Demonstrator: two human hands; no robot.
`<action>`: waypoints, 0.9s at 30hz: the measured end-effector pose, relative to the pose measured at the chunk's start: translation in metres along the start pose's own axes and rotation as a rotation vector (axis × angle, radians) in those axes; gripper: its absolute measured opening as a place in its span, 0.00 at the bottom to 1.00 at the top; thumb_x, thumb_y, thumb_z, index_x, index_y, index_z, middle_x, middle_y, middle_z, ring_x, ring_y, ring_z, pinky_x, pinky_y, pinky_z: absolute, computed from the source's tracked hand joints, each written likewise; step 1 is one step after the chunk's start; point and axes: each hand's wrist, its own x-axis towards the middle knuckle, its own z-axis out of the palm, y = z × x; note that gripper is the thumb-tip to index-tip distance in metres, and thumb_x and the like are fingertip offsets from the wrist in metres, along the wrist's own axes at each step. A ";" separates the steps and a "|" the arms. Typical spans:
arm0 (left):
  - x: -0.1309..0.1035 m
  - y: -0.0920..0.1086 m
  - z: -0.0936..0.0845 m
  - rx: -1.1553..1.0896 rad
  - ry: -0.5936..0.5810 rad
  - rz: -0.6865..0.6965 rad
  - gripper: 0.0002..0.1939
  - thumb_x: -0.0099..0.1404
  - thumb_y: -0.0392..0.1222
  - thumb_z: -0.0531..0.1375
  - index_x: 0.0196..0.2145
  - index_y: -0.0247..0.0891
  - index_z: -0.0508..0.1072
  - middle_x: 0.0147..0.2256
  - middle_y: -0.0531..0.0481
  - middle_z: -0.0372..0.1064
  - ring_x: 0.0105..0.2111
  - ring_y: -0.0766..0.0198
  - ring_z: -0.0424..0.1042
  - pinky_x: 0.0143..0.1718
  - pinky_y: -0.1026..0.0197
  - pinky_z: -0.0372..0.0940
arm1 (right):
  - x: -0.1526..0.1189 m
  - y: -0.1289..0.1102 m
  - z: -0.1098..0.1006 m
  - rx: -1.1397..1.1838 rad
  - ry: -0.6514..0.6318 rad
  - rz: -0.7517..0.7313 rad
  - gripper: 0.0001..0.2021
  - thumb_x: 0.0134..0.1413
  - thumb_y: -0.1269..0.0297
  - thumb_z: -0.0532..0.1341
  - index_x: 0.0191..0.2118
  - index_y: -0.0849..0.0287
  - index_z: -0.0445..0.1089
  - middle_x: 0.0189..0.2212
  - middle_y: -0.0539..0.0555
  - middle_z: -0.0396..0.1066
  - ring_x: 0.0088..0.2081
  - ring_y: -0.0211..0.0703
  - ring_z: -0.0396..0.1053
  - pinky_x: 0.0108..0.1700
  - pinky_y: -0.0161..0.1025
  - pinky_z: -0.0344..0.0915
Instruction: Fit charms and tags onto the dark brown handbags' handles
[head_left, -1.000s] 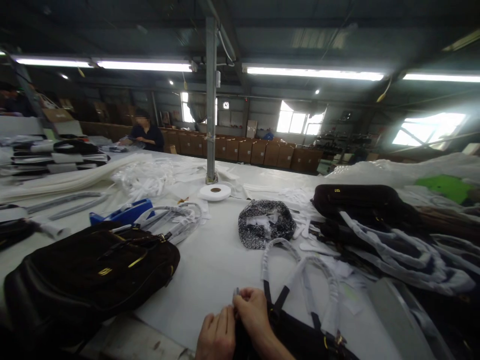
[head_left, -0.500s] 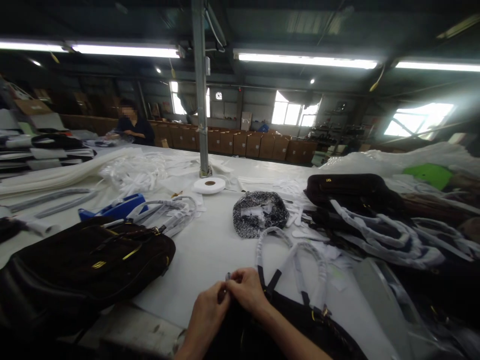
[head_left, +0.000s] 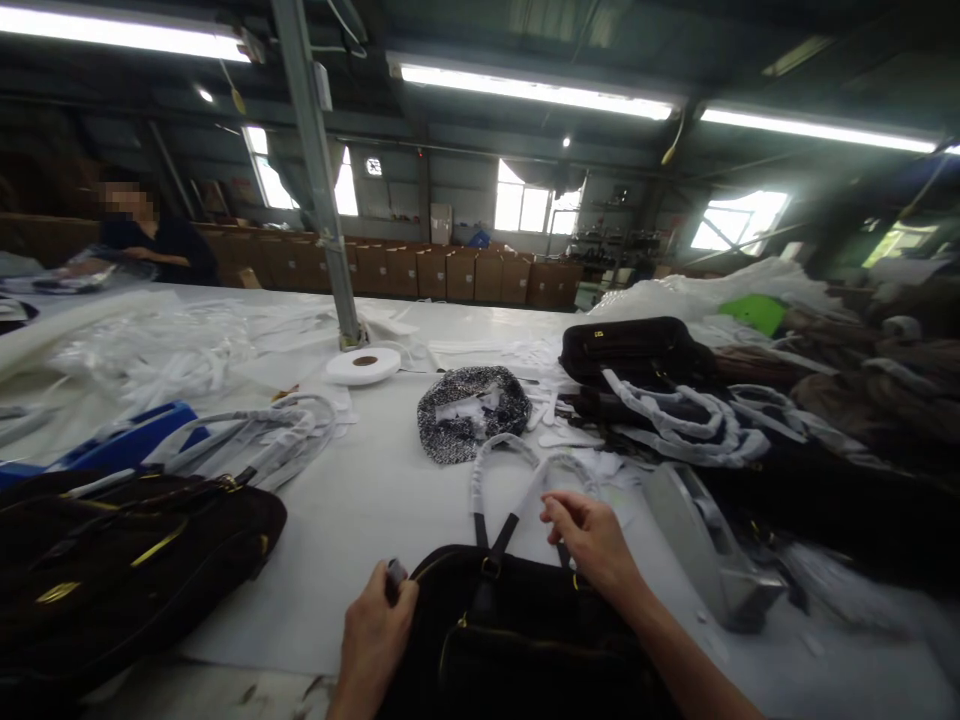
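Note:
A black handbag (head_left: 540, 630) with gold zips lies in front of me, its two wrapped handles (head_left: 501, 450) pointing away across the table. My left hand (head_left: 373, 625) is closed beside the bag's left edge, gripping a small grey piece (head_left: 395, 572) that sticks up at the thumb; its kind is unclear. Over the base of the right-hand handle hovers my right hand (head_left: 592, 545), fingers loosely bent and apart, with nothing visible in them. Beyond the handles sits a black-and-white speckled cloth bowl (head_left: 442, 435) with white scraps inside.
On the left lies another black bag (head_left: 150, 570), near a blue holder (head_left: 127, 440). A roll of white tape (head_left: 364, 366) stands by a metal post (head_left: 319, 180). At right are a grey tape dispenser (head_left: 705, 550) and stacked black bags (head_left: 637, 350). Another person (head_left: 161, 245) works far left.
My hands, together before, have parted: the right moved right over the handles, the left stays at the bag's left side with the grey piece. The view has turned right and down.

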 end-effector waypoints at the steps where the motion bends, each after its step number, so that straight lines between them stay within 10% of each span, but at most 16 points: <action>1: 0.000 -0.002 0.001 0.005 0.006 -0.009 0.06 0.60 0.44 0.49 0.28 0.43 0.62 0.24 0.54 0.68 0.28 0.60 0.69 0.31 0.63 0.58 | -0.010 0.007 -0.013 -0.014 0.046 0.032 0.18 0.54 0.53 0.55 0.40 0.63 0.72 0.29 0.54 0.74 0.24 0.40 0.70 0.27 0.34 0.64; 6: 0.007 -0.004 -0.009 0.010 -0.092 0.008 0.10 0.62 0.48 0.49 0.30 0.42 0.65 0.25 0.52 0.70 0.30 0.58 0.71 0.33 0.62 0.61 | -0.060 0.036 -0.030 -0.137 0.046 0.185 0.16 0.55 0.54 0.55 0.39 0.59 0.73 0.27 0.53 0.74 0.25 0.43 0.70 0.29 0.35 0.65; 12: -0.008 0.012 -0.027 -0.005 0.133 0.196 0.25 0.62 0.55 0.47 0.50 0.37 0.63 0.47 0.41 0.68 0.48 0.52 0.68 0.48 0.54 0.61 | -0.065 0.037 0.039 -0.513 -0.232 -0.048 0.12 0.55 0.62 0.55 0.30 0.56 0.75 0.28 0.55 0.75 0.32 0.47 0.71 0.34 0.37 0.61; 17: -0.045 0.007 -0.002 -0.075 -0.336 0.239 0.26 0.59 0.51 0.52 0.50 0.32 0.68 0.31 0.48 0.73 0.31 0.60 0.72 0.35 0.63 0.66 | -0.048 0.043 0.075 -0.599 -0.341 0.005 0.09 0.49 0.62 0.59 0.25 0.59 0.74 0.27 0.58 0.75 0.31 0.51 0.72 0.31 0.38 0.58; 27: -0.031 0.024 0.014 -0.075 -0.378 0.380 0.13 0.62 0.43 0.49 0.31 0.42 0.73 0.31 0.50 0.72 0.34 0.60 0.71 0.38 0.63 0.64 | -0.062 0.043 0.080 -0.403 -0.251 -0.399 0.09 0.50 0.63 0.61 0.38 0.58 0.68 0.34 0.52 0.72 0.36 0.43 0.70 0.39 0.35 0.62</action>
